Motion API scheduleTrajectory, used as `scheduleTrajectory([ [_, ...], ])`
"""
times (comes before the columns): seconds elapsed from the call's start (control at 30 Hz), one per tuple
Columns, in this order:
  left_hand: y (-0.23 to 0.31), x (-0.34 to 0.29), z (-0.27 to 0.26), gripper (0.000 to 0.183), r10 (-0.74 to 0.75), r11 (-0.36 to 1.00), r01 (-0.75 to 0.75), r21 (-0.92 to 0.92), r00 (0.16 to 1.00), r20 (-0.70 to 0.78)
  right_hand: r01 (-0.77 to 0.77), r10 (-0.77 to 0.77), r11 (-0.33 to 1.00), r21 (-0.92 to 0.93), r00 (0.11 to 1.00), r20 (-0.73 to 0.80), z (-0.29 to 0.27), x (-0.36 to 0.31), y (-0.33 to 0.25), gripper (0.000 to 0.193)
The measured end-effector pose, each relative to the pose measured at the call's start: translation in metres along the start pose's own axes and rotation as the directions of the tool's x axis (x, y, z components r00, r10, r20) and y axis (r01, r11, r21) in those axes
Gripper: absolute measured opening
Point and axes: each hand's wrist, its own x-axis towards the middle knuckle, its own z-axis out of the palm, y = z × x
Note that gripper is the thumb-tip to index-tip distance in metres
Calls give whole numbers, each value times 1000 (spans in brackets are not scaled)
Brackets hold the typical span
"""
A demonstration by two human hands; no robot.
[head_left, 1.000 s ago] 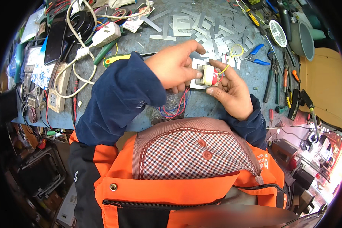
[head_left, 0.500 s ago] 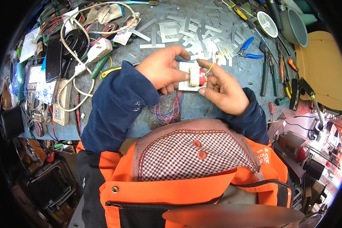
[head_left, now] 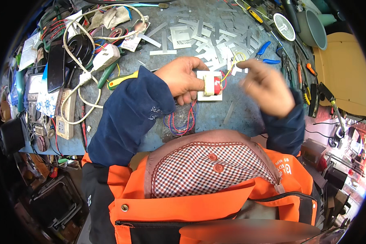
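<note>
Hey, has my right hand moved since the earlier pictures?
Yes: your right hand has moved rightward, off the red-and-cream part. Against the blue-handled pliers, it was lower left; now it's directly below them in view.

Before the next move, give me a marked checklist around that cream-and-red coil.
1. Cream-and-red coil gripped by the left hand: ok.
2. Right hand off the coil: ok.
3. Thin yellow wire free of the right hand: cannot tell, motion blur.
4. Thin red and blue wires gathered straight: not ok, loosely looped.
5. Flat grey strips stacked neatly: not ok, scattered.
6. Blue-handled pliers lying out of hand: ok.
</note>
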Motion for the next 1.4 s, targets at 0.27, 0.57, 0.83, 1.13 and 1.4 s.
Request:
scheduleTrajectory([
  [0.27,4,-3,3,52,-15,1000,15,18,1000,2,572,-610,687,-449,789,72,37,161,-11,61],
  [0.57,12,-5,8,55,-43,999,43,0,999,-2,602,-742,563,-566,670,-26,2,160,-25,18],
  [0.83,7,-3,7,55,-62,998,61,-22,997,-47,-44,173,682,730,980,-102,-9,-21,9,37],
  [1.13,2,-3,5,45,-25,997,21,-74,998,-53,-126,295,393,911,955,4,66,-29,19,50],
  [1.4,3,-4,6,46,-29,997,26,-66,998,-53,-175,296,534,827,955,11,66,-27,18,45],
])
